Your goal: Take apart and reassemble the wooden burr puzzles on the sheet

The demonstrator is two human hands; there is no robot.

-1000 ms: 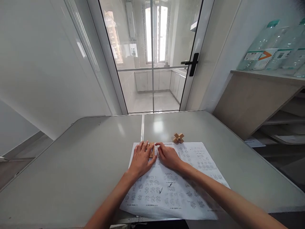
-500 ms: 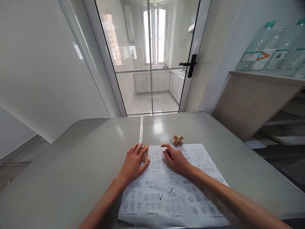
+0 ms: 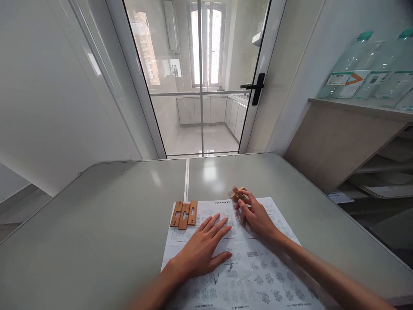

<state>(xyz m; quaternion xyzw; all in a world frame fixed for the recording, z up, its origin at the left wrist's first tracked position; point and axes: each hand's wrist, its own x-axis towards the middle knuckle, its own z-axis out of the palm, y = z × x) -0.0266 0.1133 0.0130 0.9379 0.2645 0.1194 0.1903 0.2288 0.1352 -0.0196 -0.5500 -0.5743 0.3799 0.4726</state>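
Observation:
My left hand (image 3: pixel 209 241) is open, its fingers spread over the printed sheet (image 3: pixel 238 254), holding nothing. Beyond it to the left, three flat brown wooden puzzle pieces with cut-out slots lie side by side on the sheet's far left corner: a left piece (image 3: pixel 174 218), a middle piece (image 3: pixel 182 221) and a right piece (image 3: pixel 192 217) marked 2. My right hand (image 3: pixel 256 215) is at the cross-shaped wooden burr puzzle (image 3: pixel 234 190). Its fingers are curved and apart, with the fingertips over the puzzle's near side, hiding part of it. Whether they press on it is unclear.
The grey table (image 3: pixel 97 232) has a seam (image 3: pixel 186 178) running away from me. Behind it stands a glass door with a black handle (image 3: pixel 257 88). To the right, a wooden shelf unit (image 3: pixel 342 142) carries several clear bottles (image 3: pixel 348 64) with green caps.
My left hand has come off the flat wooden pieces and moved right and nearer, uncovering them. My right hand has moved right to the burr puzzle. The view has shifted slightly.

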